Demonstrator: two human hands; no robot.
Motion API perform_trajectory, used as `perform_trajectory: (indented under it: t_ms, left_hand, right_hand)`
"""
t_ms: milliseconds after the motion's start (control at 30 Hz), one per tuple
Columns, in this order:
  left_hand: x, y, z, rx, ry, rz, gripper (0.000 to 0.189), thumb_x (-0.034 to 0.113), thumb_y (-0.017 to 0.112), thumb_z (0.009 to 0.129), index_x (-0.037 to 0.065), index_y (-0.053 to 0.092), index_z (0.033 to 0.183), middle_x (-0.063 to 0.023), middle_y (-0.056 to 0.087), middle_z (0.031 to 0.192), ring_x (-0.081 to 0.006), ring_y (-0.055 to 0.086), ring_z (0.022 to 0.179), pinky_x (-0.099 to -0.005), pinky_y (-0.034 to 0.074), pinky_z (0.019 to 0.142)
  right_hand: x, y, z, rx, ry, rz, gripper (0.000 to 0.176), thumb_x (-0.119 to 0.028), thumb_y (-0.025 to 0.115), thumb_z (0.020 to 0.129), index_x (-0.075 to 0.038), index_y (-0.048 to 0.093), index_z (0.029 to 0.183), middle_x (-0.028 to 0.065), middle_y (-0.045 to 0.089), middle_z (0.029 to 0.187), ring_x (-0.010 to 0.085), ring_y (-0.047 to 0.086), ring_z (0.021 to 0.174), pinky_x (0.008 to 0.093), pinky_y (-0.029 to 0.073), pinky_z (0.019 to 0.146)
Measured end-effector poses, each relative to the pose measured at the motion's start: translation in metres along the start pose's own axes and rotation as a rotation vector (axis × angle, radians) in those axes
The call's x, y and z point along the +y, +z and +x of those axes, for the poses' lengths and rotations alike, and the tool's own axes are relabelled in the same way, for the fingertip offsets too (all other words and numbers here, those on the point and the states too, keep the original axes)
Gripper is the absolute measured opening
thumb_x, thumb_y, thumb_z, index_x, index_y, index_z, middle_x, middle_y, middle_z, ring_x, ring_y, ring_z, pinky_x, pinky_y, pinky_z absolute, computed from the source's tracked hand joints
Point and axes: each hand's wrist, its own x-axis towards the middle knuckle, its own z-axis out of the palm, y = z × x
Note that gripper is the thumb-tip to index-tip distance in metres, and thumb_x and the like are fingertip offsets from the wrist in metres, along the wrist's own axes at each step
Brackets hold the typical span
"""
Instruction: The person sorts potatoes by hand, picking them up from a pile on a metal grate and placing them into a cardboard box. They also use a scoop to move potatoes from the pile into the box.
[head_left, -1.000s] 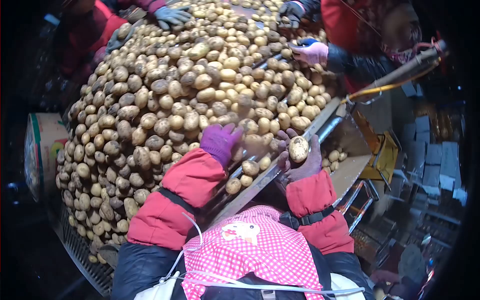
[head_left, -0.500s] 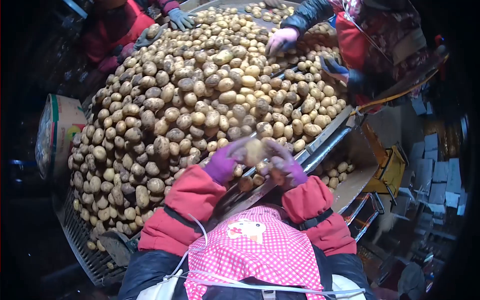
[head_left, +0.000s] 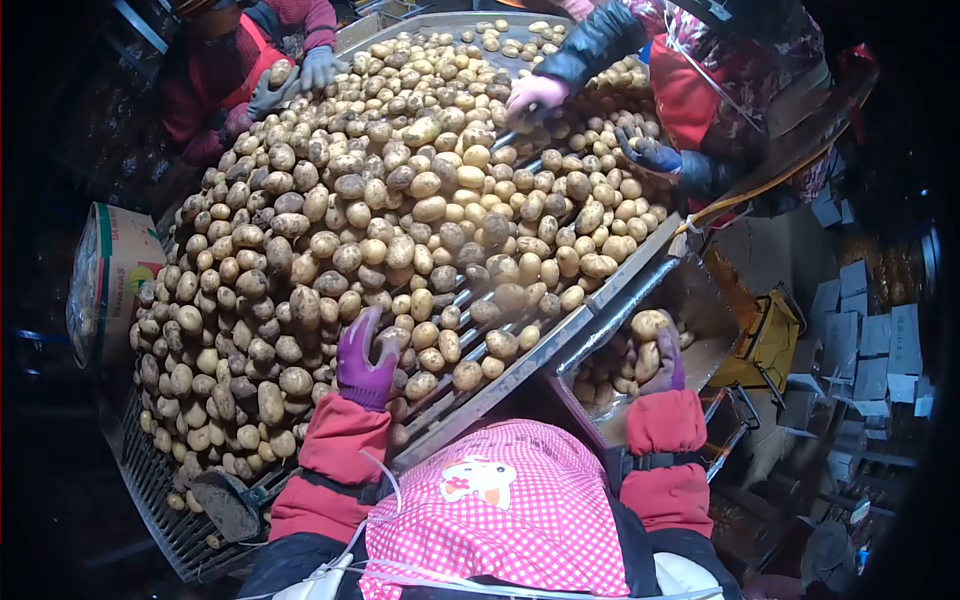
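Observation:
A large heap of potatoes (head_left: 340,255), many with soil on them, covers the slatted sorting table. My left hand (head_left: 366,362), in a purple glove, rests at the heap's near side, thumb and fingers apart around no potato. Over a cardboard box (head_left: 708,358) on the right is my right hand (head_left: 664,362), also gloved in purple. Its fingers curl around potatoes (head_left: 648,324), one at the fingertips and another against the palm. More potatoes lie in the box beneath it. Bare metal slats (head_left: 466,345) show between loose potatoes ahead of me.
A metal rail (head_left: 560,345) separates the table from the box. Across the heap, one co-worker's gloved hand (head_left: 537,97) reaches among potatoes; another person's grey glove (head_left: 270,92) holds a potato. A carton (head_left: 130,270) stands left, a yellow stand (head_left: 765,340) right.
My hands have parted from a potato held between them near the rail. The left moved left onto the heap; the right moved right over the box with potatoes.

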Motion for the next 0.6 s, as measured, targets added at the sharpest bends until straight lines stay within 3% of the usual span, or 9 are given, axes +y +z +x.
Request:
perform_trajectory:
  t_ms: [67, 133, 200, 300, 367, 400, 433, 500, 600]
  left_hand:
    - [-0.015, 0.003, -0.01, -0.046, 0.131, 0.244, 0.057, 0.025, 0.069, 0.081, 0.01, 0.057, 0.134, -0.0169, 0.055, 0.134, -0.0358, 0.05, 0.125, -0.0482, 0.036, 0.109]
    - [-0.009, 0.012, -0.011, -0.094, 0.177, 0.363, 0.058, 0.023, 0.071, 0.076, 0.011, 0.058, 0.132, -0.0152, 0.055, 0.134, -0.0366, 0.048, 0.127, -0.0506, 0.034, 0.11]
    - [-0.009, 0.023, -0.013, -0.123, 0.167, 0.381, 0.058, 0.025, 0.071, 0.075, 0.014, 0.059, 0.13, -0.0118, 0.053, 0.136, -0.0351, 0.043, 0.131, -0.0543, 0.027, 0.112]
    - [-0.012, 0.028, -0.007, -0.19, 0.178, 0.414, 0.058, 0.027, 0.071, 0.075, 0.015, 0.059, 0.131, -0.0112, 0.053, 0.137, -0.0345, 0.043, 0.131, -0.0551, 0.026, 0.113]
    - [-0.013, 0.03, -0.006, -0.176, 0.192, 0.414, 0.06, 0.028, 0.07, 0.076, 0.016, 0.057, 0.133, -0.01, 0.052, 0.138, -0.0332, 0.044, 0.13, -0.0556, 0.027, 0.112]
    - [-0.013, 0.029, -0.006, -0.172, 0.197, 0.416, 0.06, 0.028, 0.07, 0.076, 0.016, 0.056, 0.134, -0.0103, 0.051, 0.138, -0.0327, 0.044, 0.129, -0.0556, 0.027, 0.111]
    - [-0.013, 0.029, -0.005, -0.167, 0.203, 0.417, 0.061, 0.028, 0.069, 0.076, 0.016, 0.056, 0.134, -0.0105, 0.051, 0.138, -0.0321, 0.045, 0.129, -0.0557, 0.028, 0.111]
    - [-0.011, 0.029, -0.004, -0.17, 0.195, 0.419, 0.06, 0.028, 0.069, 0.077, 0.016, 0.056, 0.134, -0.0099, 0.051, 0.137, -0.031, 0.045, 0.128, -0.0558, 0.029, 0.11]
    - [-0.01, 0.024, 0.0, -0.158, 0.213, 0.403, 0.06, 0.027, 0.069, 0.076, 0.016, 0.056, 0.134, -0.0098, 0.053, 0.135, -0.03, 0.047, 0.126, -0.0549, 0.031, 0.109]
  right_hand:
    - [0.029, -0.051, 0.039, 0.234, -0.321, -0.314, 0.053, -0.023, 0.06, 0.097, -0.016, 0.04, 0.145, 0.003, 0.057, 0.101, 0.0094, 0.052, 0.07, 0.0241, 0.044, 0.058]
    - [0.029, -0.054, 0.045, 0.238, -0.392, -0.526, 0.05, -0.017, 0.064, 0.094, -0.012, 0.046, 0.141, 0.0019, 0.057, 0.096, 0.0083, 0.051, 0.07, 0.0246, 0.045, 0.06]
    - [-0.006, 0.002, 0.024, 0.155, -0.213, -0.69, 0.049, -0.015, 0.066, 0.093, -0.009, 0.05, 0.138, 0.0015, 0.057, 0.093, 0.0088, 0.053, 0.072, 0.0264, 0.047, 0.063]
    - [0.011, 0.069, 0.039, 0.001, -0.603, -0.986, 0.032, -0.016, 0.072, 0.084, -0.008, 0.069, 0.115, 0.0133, 0.068, 0.112, 0.023, 0.065, 0.102, 0.0353, 0.05, 0.09]
    - [0.029, 0.112, 0.062, -0.23, -0.914, -1.117, 0.029, -0.019, 0.071, 0.08, -0.01, 0.071, 0.108, 0.0145, 0.069, 0.108, 0.031, 0.065, 0.105, 0.0402, 0.052, 0.091]
    - [0.032, 0.135, 0.07, -0.335, -0.841, -1.293, 0.034, -0.023, 0.071, 0.081, -0.011, 0.071, 0.112, 0.0142, 0.068, 0.113, 0.033, 0.063, 0.11, 0.0441, 0.046, 0.101]
    - [0.036, 0.162, 0.072, -0.323, -0.969, -1.452, 0.037, -0.032, 0.069, 0.081, -0.012, 0.067, 0.112, 0.0103, 0.069, 0.102, 0.0297, 0.06, 0.11, 0.0478, 0.043, 0.096]
    - [0.055, 0.2, 0.083, -0.326, -0.948, -1.886, 0.047, -0.039, 0.07, 0.079, -0.014, 0.062, 0.118, 0.0077, 0.069, 0.107, 0.0296, 0.058, 0.114, 0.0532, 0.037, 0.097]
    - [0.068, 0.249, 0.102, -0.313, -0.506, -2.218, 0.049, -0.045, 0.07, 0.077, -0.015, 0.06, 0.114, 0.0072, 0.068, 0.113, 0.027, 0.057, 0.115, 0.0458, 0.037, 0.095]
